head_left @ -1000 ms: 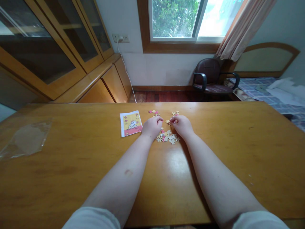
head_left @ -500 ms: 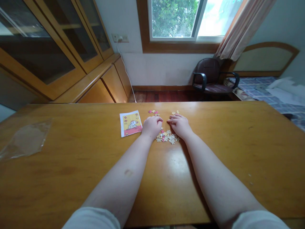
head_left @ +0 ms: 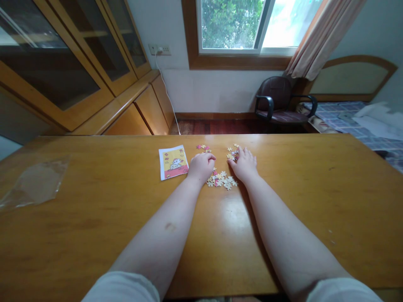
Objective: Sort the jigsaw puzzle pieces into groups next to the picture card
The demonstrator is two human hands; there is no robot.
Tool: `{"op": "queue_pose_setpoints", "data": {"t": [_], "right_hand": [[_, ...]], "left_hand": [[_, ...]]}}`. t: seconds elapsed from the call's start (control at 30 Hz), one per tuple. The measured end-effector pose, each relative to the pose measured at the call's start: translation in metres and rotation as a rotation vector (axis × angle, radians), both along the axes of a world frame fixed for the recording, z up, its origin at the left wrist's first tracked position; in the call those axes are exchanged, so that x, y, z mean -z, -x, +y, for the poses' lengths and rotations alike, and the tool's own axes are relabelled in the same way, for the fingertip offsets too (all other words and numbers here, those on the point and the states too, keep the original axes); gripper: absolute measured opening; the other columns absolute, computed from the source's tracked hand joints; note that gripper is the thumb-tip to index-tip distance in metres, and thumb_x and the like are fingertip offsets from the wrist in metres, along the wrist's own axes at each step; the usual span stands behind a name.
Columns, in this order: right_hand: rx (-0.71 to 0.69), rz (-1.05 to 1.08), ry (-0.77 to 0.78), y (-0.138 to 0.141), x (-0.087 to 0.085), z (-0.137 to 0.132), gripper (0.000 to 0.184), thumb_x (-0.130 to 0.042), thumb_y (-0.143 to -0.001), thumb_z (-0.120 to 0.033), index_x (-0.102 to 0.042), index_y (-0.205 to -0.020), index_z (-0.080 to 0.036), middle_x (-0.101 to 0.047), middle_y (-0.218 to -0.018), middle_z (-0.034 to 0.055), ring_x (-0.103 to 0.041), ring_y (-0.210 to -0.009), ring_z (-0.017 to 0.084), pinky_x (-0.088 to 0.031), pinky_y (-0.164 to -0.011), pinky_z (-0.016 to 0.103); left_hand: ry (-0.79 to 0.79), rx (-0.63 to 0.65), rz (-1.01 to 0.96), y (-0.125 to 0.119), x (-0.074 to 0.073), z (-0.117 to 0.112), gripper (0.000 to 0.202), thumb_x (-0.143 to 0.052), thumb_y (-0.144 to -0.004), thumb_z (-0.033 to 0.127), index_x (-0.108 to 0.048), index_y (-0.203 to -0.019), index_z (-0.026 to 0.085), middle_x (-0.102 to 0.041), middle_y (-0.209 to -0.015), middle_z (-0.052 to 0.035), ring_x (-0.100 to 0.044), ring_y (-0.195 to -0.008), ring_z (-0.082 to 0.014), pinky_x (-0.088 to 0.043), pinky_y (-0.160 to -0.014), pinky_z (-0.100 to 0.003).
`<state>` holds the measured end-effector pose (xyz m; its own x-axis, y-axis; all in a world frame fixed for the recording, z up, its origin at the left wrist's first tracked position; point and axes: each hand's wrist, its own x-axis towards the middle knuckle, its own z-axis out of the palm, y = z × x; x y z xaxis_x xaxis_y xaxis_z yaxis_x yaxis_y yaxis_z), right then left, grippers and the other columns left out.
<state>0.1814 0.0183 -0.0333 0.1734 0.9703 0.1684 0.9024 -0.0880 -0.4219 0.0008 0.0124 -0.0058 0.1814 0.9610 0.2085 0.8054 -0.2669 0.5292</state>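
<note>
Several small jigsaw puzzle pieces [head_left: 222, 180] lie in a loose heap on the wooden table, between my wrists. Curled over the table, my left hand [head_left: 201, 166] has its fingers folded in, and whatever they may hold is hidden. Pink and yellow pieces [head_left: 203, 147] rest just beyond it. My right hand [head_left: 245, 165] lies palm down with fingers spread, its left side against another cluster of pieces [head_left: 231, 154], part of which it may cover. Left of my left hand is a reference picture card [head_left: 174, 162] with a white cartoon animal on yellow and pink.
A clear plastic bag [head_left: 36, 182] lies flat at the table's left. Beyond the table's far edge stand a dark office chair [head_left: 278, 100] and a bed [head_left: 340, 115]. A glass-fronted wooden cabinet [head_left: 122, 100] is at the left. The table [head_left: 220, 247] reaches toward me.
My right hand has moved to the right and its fingers have spread, uncovering more of the far-right cluster of pieces. My left hand stays in place.
</note>
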Motion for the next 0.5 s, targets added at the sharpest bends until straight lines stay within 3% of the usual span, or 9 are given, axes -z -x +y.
{"op": "queue_pose_setpoints", "data": {"t": [0.07, 0.17, 0.33, 0.43, 0.5], "right_hand": [[0.025, -0.013, 0.052, 0.0, 0.003, 0.0, 0.076, -0.053, -0.082, -0.053, -0.035, -0.141, -0.01, -0.031, -0.146, 0.0246, -0.025, -0.135, 0.038, -0.013, -0.107, 0.06], [-0.013, -0.017, 0.072, -0.002, 0.006, 0.001, 0.069, -0.05, -0.085, -0.05, -0.035, -0.141, -0.013, -0.034, -0.146, 0.0215, -0.024, -0.136, 0.036, -0.011, -0.107, 0.06], [-0.018, 0.057, -0.067, -0.003, -0.001, 0.002, 0.053, -0.056, -0.083, -0.04, -0.05, -0.13, -0.018, -0.051, -0.134, 0.016, -0.041, -0.126, 0.032, -0.024, -0.105, 0.054], [-0.271, 0.19, -0.128, -0.001, -0.01, 0.0, 0.031, -0.062, -0.078, -0.034, -0.068, -0.105, -0.02, -0.065, -0.107, 0.0104, -0.056, -0.104, 0.024, -0.04, -0.095, 0.039], [-0.482, 0.289, 0.002, -0.002, -0.015, -0.002, 0.018, -0.066, -0.074, -0.029, -0.073, -0.088, -0.02, -0.067, -0.085, 0.0045, -0.06, -0.082, 0.017, -0.047, -0.08, 0.03]], "left_hand": [[0.013, -0.001, 0.002, 0.0, -0.001, 0.0, 0.031, -0.042, -0.08, 0.02, -0.072, -0.089, 0.023, -0.072, -0.096, -0.0014, -0.06, -0.096, -0.02, -0.046, -0.089, -0.031], [0.027, -0.006, 0.004, 0.0, -0.001, 0.0, 0.031, -0.042, -0.08, 0.02, -0.072, -0.09, 0.023, -0.072, -0.097, -0.0013, -0.06, -0.097, -0.0198, -0.046, -0.09, -0.031], [0.018, 0.001, 0.0, 0.0, 0.001, 0.001, 0.032, -0.042, -0.08, 0.019, -0.072, -0.09, 0.023, -0.072, -0.097, -0.0014, -0.061, -0.097, -0.0197, -0.046, -0.09, -0.031], [0.007, 0.014, 0.0, 0.0, 0.002, 0.001, 0.031, -0.042, -0.08, 0.019, -0.071, -0.09, 0.023, -0.071, -0.097, -0.0016, -0.061, -0.097, -0.0196, -0.046, -0.09, -0.031], [0.006, 0.024, 0.001, 0.0, 0.002, 0.001, 0.031, -0.042, -0.08, 0.019, -0.071, -0.089, 0.023, -0.071, -0.096, -0.0017, -0.061, -0.096, -0.0195, -0.046, -0.09, -0.031]]}}
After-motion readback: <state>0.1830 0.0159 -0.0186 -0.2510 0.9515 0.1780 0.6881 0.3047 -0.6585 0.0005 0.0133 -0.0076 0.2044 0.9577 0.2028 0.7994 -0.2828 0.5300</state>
